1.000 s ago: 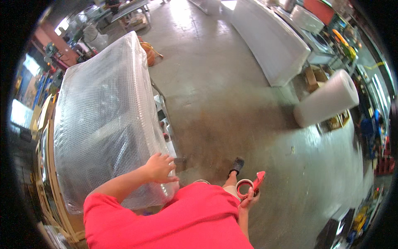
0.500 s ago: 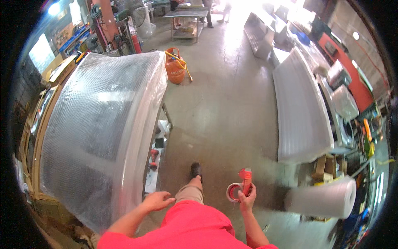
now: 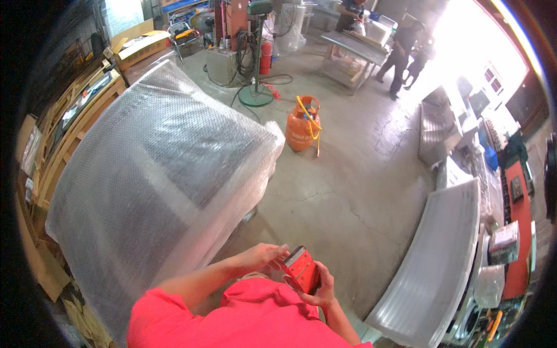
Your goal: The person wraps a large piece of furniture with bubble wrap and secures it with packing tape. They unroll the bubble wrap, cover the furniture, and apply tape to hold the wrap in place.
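A red tape dispenser (image 3: 302,270) with a dark edge at its top is in my right hand (image 3: 322,289), whose fingers wrap round its right side. It is held in front of my red shirt, tilted. The tape roll is mostly hidden behind it. My left hand (image 3: 262,257) is just left of the dispenser, fingers stretched toward it and a little apart; I cannot tell whether they touch it. Left of my hands, a large sheet of bubble wrap (image 3: 156,168) covers a wide, flat-topped form, its edges hanging down at the sides.
An orange gas cylinder (image 3: 300,129) with a yellow hose stands on the floor past the wrapped form. A green-based stand (image 3: 256,95) with cables is behind it. Long foam-wrapped panel (image 3: 430,264) lies at right. People (image 3: 400,55) are by a metal table (image 3: 355,47) far off.
My view has swung left, toward the bubble-wrapped form. The tape dispenser has come in front of my body and turned in my right hand, and my left hand has moved up close to it.
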`<control>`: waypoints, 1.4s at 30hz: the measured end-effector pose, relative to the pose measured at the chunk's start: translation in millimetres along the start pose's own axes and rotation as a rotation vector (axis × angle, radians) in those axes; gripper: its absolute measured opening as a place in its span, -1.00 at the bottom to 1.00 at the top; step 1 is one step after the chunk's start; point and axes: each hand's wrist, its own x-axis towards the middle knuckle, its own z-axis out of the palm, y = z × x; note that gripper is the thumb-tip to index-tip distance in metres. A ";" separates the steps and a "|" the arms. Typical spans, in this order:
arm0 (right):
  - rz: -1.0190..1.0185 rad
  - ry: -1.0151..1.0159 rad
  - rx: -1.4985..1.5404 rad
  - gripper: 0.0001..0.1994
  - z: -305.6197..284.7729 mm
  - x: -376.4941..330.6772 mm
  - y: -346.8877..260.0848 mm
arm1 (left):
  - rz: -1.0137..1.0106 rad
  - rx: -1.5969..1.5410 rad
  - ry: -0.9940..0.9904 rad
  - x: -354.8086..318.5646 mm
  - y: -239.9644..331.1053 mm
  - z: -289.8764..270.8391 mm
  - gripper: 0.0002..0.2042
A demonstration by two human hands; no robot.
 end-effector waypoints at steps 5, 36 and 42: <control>-0.034 -0.239 -0.031 -0.07 -66.3 111.0 66.7 | -0.022 -0.254 0.261 89.9 57.7 -13.9 -0.74; -0.818 -1.951 -0.113 -0.26 84.5 705.2 66.4 | -0.570 0.199 2.530 199.2 212.8 -112.8 -0.35; -0.809 -1.972 -0.039 -0.23 88.2 709.6 74.2 | -0.994 0.395 2.152 290.6 233.6 -114.6 -0.22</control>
